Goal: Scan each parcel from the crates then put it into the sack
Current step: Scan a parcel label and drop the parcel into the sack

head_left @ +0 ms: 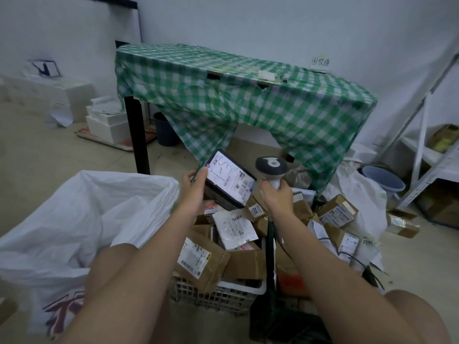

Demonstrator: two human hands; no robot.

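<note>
My left hand (195, 186) grips a dark flat parcel (228, 181) by its left edge, its white shipping label tilted up and facing me. My right hand (275, 194) grips the handle of a grey barcode scanner (271, 167), whose head sits just right of the parcel. Both are held above a white plastic crate (218, 294) heaped with brown cardboard parcels (206, 261) and a white mailer (234, 228). A second pile of boxes (337, 213) lies to the right. The big white woven sack (82, 219) stands open at the left.
A table with a green checked cloth (246, 95) stands behind the crates. White foam boxes (106, 120) lie far left, a dark bin (165, 130) stands under the table, a blue bucket (383, 180) and white metal shelving (432, 155) are at the right. My knees frame the bottom.
</note>
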